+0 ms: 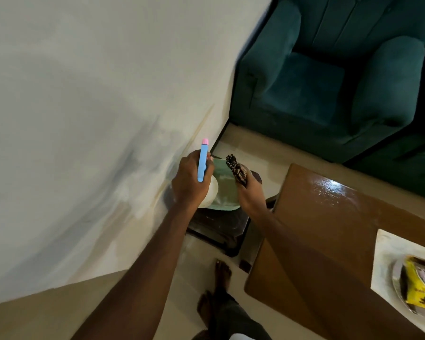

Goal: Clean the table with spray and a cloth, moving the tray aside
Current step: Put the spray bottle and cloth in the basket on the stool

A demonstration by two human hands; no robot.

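Spray bottle (205, 173), white body with blue-pink trigger head, is gripped tight in left hand (189, 182), left of the brown table (329, 217). Right hand (252, 192) is closed around the dark patterned cloth (237, 169), just left of the table's near corner, above a green tray (225, 190) on a dark stand. Step looks like fetching or returning supplies. Tabletop already shines wet. Next move needs a turn toward the table.

Spray bottle (207, 185): white body, blue trigger head with pink nozzle tip, held upright above a pale green tray (225, 190). Cloth (237, 169): dark, patterned, bunched, over the same tray. Brown wooden table (329, 229): glossy surface, wet sheen near far corner.
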